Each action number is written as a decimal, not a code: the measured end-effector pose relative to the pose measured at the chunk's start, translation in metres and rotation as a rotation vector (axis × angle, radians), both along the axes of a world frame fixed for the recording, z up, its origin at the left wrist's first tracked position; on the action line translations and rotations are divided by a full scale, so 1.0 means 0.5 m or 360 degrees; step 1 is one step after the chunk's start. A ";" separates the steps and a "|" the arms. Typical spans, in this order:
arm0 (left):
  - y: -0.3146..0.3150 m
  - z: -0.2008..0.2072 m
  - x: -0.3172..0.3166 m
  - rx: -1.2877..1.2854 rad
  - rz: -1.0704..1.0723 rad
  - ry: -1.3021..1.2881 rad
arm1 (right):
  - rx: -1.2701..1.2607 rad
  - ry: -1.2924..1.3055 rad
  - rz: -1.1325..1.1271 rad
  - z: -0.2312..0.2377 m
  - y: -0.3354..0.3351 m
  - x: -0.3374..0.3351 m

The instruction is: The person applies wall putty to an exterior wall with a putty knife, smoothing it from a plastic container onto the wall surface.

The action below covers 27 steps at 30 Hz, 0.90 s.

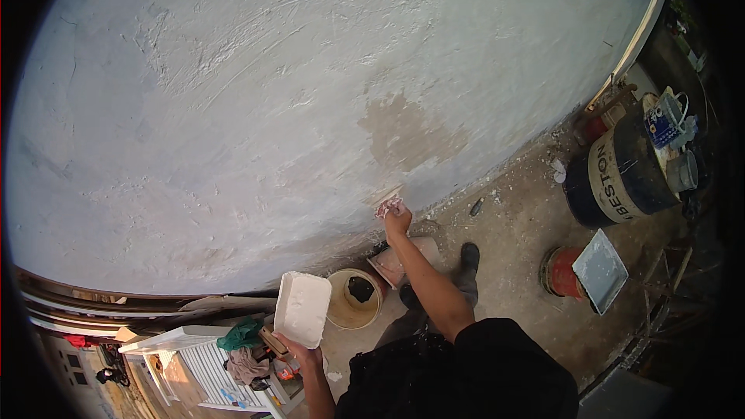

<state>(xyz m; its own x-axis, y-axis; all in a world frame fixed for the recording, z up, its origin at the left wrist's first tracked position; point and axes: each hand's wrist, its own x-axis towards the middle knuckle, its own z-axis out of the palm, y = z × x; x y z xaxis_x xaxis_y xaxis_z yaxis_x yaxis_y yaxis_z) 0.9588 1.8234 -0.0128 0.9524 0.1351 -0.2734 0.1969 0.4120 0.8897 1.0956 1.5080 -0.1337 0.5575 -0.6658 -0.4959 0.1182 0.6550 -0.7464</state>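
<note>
My right hand (394,216), smeared with white paste, is closed at the low part of the wall. A thin pale putty blade (386,195) shows at its fingertips, its edge at the wall; the hand hides most of it. My left hand (304,354) grips the lower end of a white rectangular tray (303,310), held out at my left and coated with white paste inside. The wall (256,124) is pale, with rough streaks of plaster. A bare brownish patch (407,133) lies just above my right hand.
An open cream bucket (344,316) and a pinkish container (415,258) stand by my feet. At right are a dark drum (621,174) with cans on it and a red bucket (560,272) under a grey tray (601,271). A white slatted bench (209,368) holds cloths at lower left.
</note>
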 end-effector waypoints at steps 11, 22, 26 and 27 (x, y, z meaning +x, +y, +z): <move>0.006 -0.025 0.017 -0.0058 -0.0039 -0.0015 | -0.0525 -0.0266 -0.0175 0.306 0.143 0.051; -0.067 -0.066 0.039 -0.0338 -0.0049 0.0113 | -0.0304 -0.0534 0.0550 0.434 0.057 -0.185; -0.129 -0.049 0.049 -0.0298 -0.0098 0.0034 | -0.0519 -0.0286 0.0851 0.451 0.003 -0.273; -0.142 -0.047 0.050 -0.0312 -0.0104 0.0066 | -0.0482 -0.0208 0.0954 0.450 0.002 -0.288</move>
<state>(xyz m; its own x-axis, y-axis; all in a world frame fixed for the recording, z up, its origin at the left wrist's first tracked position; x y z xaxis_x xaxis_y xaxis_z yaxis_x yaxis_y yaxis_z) 0.9836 1.7522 -0.0364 0.9447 0.0138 -0.3276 0.2637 0.5616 0.7842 0.9517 1.5089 0.0915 0.9159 -0.3220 -0.2397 -0.0979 0.3999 -0.9113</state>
